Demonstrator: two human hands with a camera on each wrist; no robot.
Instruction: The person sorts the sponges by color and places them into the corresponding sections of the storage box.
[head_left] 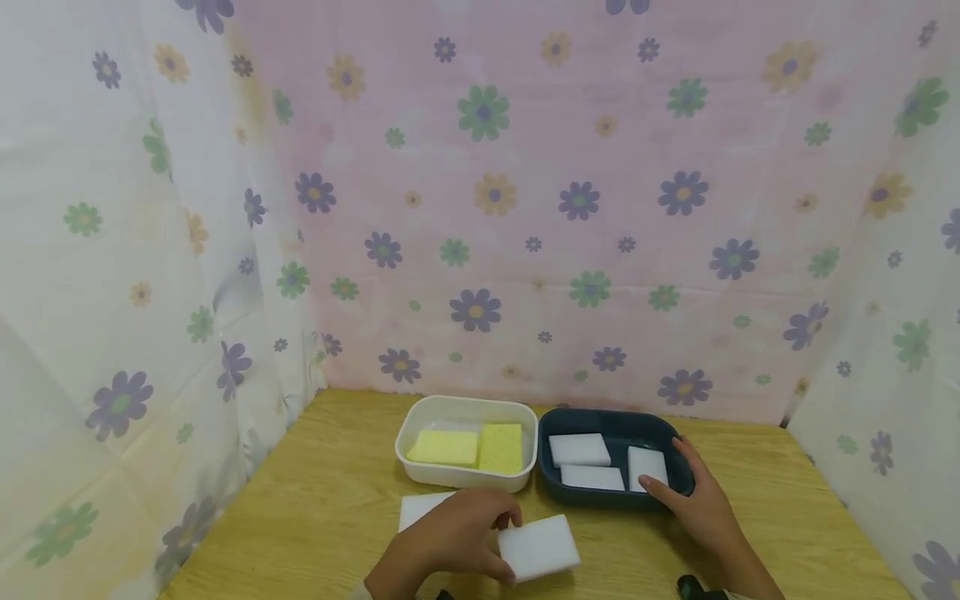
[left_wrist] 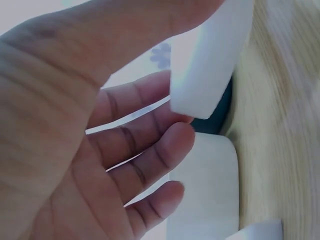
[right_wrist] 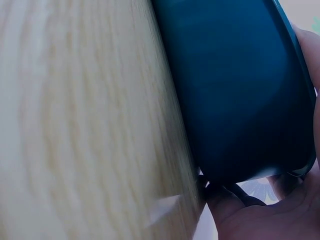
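Note:
My left hand pinches a white sponge between thumb and fingers, above the table in front of the two containers. In the left wrist view the same sponge stands on edge, its upper end under the thumb. My right hand grips the right end of a dark blue container, thumb over the rim and fingers along the outside. Inside it lie three white sponges, the rightmost sponge by my thumb. The right wrist view shows the container's outer wall against that hand.
A white container with two yellow sponges stands left of the blue one, close beside it. Another white sponge lies on the wooden table, partly hidden by my left hand. A flowered curtain hangs behind and at both sides.

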